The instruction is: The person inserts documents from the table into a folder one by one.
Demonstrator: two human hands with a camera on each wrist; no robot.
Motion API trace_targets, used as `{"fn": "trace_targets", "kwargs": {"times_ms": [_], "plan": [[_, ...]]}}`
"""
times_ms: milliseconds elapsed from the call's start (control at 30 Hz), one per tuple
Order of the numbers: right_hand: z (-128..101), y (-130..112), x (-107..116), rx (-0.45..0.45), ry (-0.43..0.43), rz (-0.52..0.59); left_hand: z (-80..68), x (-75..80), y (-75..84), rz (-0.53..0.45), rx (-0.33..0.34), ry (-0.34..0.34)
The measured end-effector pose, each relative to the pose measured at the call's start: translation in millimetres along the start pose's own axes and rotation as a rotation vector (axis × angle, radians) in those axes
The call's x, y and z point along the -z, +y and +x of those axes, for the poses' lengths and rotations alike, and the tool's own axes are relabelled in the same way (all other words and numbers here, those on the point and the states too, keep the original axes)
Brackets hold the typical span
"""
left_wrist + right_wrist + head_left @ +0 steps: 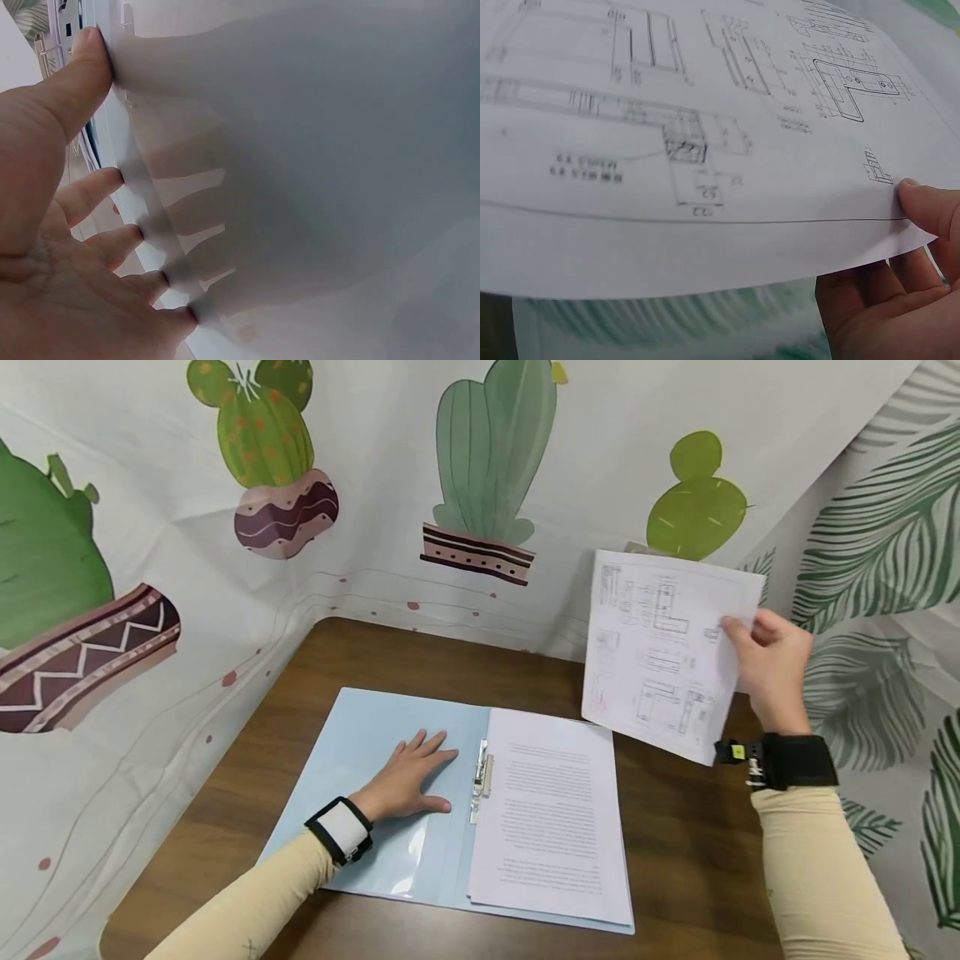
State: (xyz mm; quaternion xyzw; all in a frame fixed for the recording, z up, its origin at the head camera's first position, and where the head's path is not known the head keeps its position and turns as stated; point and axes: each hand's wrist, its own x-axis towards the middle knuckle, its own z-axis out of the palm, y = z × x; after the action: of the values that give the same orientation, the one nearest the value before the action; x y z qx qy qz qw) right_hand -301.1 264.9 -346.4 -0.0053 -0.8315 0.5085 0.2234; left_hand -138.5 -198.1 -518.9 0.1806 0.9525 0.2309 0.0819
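A light blue folder (pixel 322 760) lies spread on the table. My left hand (pixel 401 781) rests on its left cover, fingers straight and apart; in the left wrist view the fingertips (pixel 154 279) touch the glossy cover (pixel 337 187). On the folder's right side lies a stack of printed paper (pixel 555 827), beside a metal clip (pixel 480 781) at the spine. Raised at the right, my right hand (pixel 776 660) pinches the edge of a sheet with technical drawings (pixel 667 652), thumb on the printed face and fingers behind. The sheet hangs tilted above the table, its lower edge near the stack's top corner.
The brown wooden table (pixel 690 877) has its back edge against a white cloth (pixel 375 527) printed with cacti. Another cloth with green leaves (pixel 870 543) hangs at the right, close to the right hand.
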Motion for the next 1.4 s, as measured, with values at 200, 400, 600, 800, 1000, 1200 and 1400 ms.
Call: {"fn": "trace_targets", "kwargs": {"times_ms": [200,400,600,800,1000,1200,1400], "plan": [[-6,19,37,-0.052,0.028,-0.093,-1.3,-0.8,0.1,-0.01,-0.002,-0.003],[-15,34,61,-0.14,0.016,-0.155,-0.6,-1.5,-2.3,0.003,-0.015,0.008],[-27,48,69,-0.209,-0.094,-0.219,-0.3,-1.7,-2.9,-0.011,-0.018,0.011],[-54,70,49,-0.205,-0.231,-0.23,-0.4,-2.1,-3.2,-0.008,-0.006,0.008],[-84,90,18,-0.276,-0.337,-0.116,0.1,-2.9,-3.4,-0.004,-0.006,0.005],[-110,98,-10,-0.331,-0.432,-0.033,0.4,-3.1,-2.1,0.001,-0.002,0.0],[-133,101,-39,-0.344,-0.541,0.065,1.1,-2.1,-0.1,0.006,0.003,-0.002]]}}
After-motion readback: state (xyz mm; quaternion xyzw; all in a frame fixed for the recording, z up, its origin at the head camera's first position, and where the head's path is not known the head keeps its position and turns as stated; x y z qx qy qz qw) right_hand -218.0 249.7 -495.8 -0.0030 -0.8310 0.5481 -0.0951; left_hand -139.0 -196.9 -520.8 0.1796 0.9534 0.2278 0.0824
